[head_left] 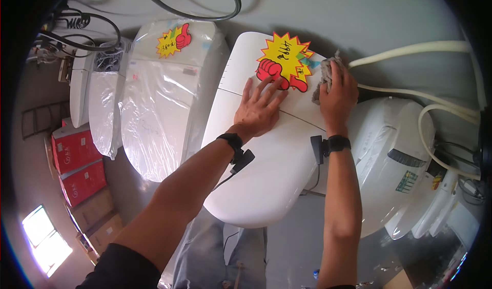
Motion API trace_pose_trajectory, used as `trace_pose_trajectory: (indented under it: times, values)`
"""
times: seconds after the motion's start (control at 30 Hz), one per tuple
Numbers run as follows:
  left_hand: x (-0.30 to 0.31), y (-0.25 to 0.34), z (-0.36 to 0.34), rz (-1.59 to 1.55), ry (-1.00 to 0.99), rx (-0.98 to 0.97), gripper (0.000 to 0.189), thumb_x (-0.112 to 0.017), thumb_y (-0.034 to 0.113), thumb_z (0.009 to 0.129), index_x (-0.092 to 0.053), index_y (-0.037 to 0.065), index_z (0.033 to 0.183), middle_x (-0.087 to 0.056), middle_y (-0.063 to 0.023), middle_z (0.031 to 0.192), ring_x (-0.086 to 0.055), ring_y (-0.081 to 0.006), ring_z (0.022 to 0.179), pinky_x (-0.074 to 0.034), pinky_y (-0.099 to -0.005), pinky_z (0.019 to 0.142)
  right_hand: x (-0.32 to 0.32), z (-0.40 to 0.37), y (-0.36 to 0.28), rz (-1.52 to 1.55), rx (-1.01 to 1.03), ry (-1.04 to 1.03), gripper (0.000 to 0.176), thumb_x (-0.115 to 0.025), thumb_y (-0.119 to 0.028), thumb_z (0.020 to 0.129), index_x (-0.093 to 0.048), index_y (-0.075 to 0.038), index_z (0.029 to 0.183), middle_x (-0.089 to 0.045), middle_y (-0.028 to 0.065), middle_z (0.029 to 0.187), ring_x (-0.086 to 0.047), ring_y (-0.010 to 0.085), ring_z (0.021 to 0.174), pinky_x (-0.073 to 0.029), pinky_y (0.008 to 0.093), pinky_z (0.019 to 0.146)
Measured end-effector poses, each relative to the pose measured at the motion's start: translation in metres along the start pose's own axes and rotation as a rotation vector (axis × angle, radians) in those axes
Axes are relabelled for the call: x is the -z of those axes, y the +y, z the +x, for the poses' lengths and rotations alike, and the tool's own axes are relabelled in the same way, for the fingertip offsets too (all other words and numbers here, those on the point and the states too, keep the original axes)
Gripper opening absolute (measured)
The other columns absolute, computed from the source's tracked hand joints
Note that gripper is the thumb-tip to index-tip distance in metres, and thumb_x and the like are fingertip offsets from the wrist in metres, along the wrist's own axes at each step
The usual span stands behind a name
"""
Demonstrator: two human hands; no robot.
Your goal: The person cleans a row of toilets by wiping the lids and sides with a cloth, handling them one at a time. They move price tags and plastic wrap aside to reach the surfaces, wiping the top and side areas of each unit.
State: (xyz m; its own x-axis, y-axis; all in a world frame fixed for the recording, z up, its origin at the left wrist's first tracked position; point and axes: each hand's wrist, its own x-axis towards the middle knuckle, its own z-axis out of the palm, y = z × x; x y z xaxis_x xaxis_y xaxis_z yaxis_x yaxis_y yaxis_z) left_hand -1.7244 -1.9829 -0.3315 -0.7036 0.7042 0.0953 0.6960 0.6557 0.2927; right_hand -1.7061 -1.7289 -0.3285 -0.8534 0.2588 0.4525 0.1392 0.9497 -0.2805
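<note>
In front of me stands a white toilet (256, 176) with its lid down. A yellow and red price tag (284, 58) with a thumbs-up shape lies on its top rear part. My left hand (259, 107) rests flat on the lid, fingers spread, their tips at the tag's lower edge. At the toilet's rear right edge, my right hand (338, 94) presses a grey cloth (328, 74) against the side. Part of the cloth is hidden under the fingers. Both wrists wear black straps with small black devices.
On the left is a plastic-wrapped toilet (159, 104) with its own price tag (174, 40). More toilets (394, 156) stand at right, below pale hoses (410, 53). Red boxes (79, 153) are stacked at far left. A black cable (233, 7) hangs at the top.
</note>
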Motion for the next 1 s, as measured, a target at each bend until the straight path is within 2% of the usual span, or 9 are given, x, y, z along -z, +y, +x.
trace_pose_trajectory:
  times: [0.1,0.37,0.43,0.57,0.7,0.77,0.83,0.9,1.0]
  values:
    - [-0.005,-0.004,-0.002,-0.021,0.046,-0.023,0.061,-0.067,0.016,0.096,-0.054,0.022,0.156,-0.040,-0.0069,0.172,-0.035,-0.0316,0.159,-0.015,-0.0677,0.133,0.004,-0.021,0.010,0.053,-0.091,-0.023,0.068,-0.073,-0.010,0.082,-0.062,-0.016,0.149,-0.064,0.0148,0.142,-0.060,0.0407,0.127,-0.049,0.0560,0.110]
    - [-0.008,-0.003,-0.004,0.021,0.045,-0.033,0.060,-0.069,0.015,0.094,-0.058,0.022,0.153,-0.043,-0.0067,0.169,-0.037,-0.0321,0.157,-0.017,-0.0672,0.133,0.013,-0.026,0.010,0.113,-0.020,-0.102,0.069,-0.073,-0.008,0.081,-0.062,-0.014,0.149,-0.059,0.0206,0.144,-0.055,0.0432,0.133,-0.047,0.0580,0.113]
    - [-0.009,-0.004,-0.004,0.022,0.057,-0.038,0.059,-0.069,0.015,0.094,-0.059,0.022,0.152,-0.044,-0.0063,0.169,-0.037,-0.0323,0.157,-0.017,-0.0671,0.133,-0.012,0.012,0.001,0.172,0.236,-0.030,0.068,-0.074,-0.007,0.080,-0.063,-0.013,0.148,-0.062,0.0179,0.140,-0.056,0.0420,0.132,-0.049,0.0544,0.112]
    - [-0.010,-0.006,-0.005,0.026,0.091,-0.070,0.060,-0.070,0.013,0.093,-0.060,0.026,0.151,-0.046,-0.0038,0.167,-0.041,-0.0316,0.154,-0.020,-0.0668,0.132,-0.015,0.038,0.021,0.209,0.295,-0.078,0.067,-0.075,-0.006,0.080,-0.064,-0.013,0.145,-0.064,0.0157,0.136,-0.059,0.0401,0.129,-0.051,0.0516,0.112]
    - [-0.011,-0.008,-0.007,0.047,0.090,-0.132,0.057,-0.073,0.017,0.094,-0.061,0.024,0.149,-0.047,-0.0030,0.164,-0.043,-0.0299,0.151,-0.023,-0.0673,0.132,-0.007,0.022,0.040,0.109,0.114,-0.083,0.064,-0.074,-0.006,0.079,-0.066,-0.013,0.142,-0.066,0.0156,0.136,-0.061,0.0393,0.128,-0.051,0.0517,0.113]
    - [-0.013,-0.010,-0.008,0.047,0.083,-0.143,0.057,-0.072,0.017,0.094,-0.060,0.024,0.149,-0.048,-0.0024,0.163,-0.044,-0.0296,0.150,-0.024,-0.0670,0.131,-0.003,-0.006,0.050,0.162,-0.015,0.038,0.062,-0.071,-0.006,0.081,-0.067,-0.013,0.141,-0.064,0.0178,0.138,-0.060,0.0416,0.128,-0.050,0.0525,0.114]
    - [-0.013,-0.010,-0.009,-0.004,0.111,-0.151,0.061,-0.070,0.011,0.093,-0.060,0.023,0.151,-0.050,-0.0028,0.162,-0.046,-0.0303,0.149,-0.024,-0.0644,0.132,0.010,-0.038,0.046,0.143,-0.052,-0.005,0.061,-0.066,-0.005,0.084,-0.062,-0.009,0.145,-0.061,0.0226,0.140,-0.059,0.0454,0.129,-0.048,0.0541,0.116]
    - [-0.011,-0.009,-0.009,0.016,0.115,-0.125,0.059,-0.069,0.012,0.094,-0.059,0.022,0.151,-0.050,-0.0027,0.162,-0.046,-0.0297,0.148,-0.025,-0.0650,0.131,0.014,-0.079,0.040,0.335,-0.312,0.029,0.063,-0.064,-0.005,0.087,-0.056,-0.002,0.150,-0.059,0.0265,0.142,-0.057,0.0476,0.130,-0.046,0.0553,0.117]
    - [-0.011,-0.008,-0.007,0.023,0.136,-0.102,0.057,-0.068,0.012,0.096,-0.058,0.019,0.151,-0.050,-0.0029,0.161,-0.046,-0.0293,0.148,-0.026,-0.0647,0.131,0.023,-0.129,0.021,0.380,-0.456,0.007,0.066,-0.062,-0.005,0.091,-0.047,0.002,0.155,-0.057,0.0287,0.143,-0.055,0.0487,0.133,-0.045,0.0555,0.117]
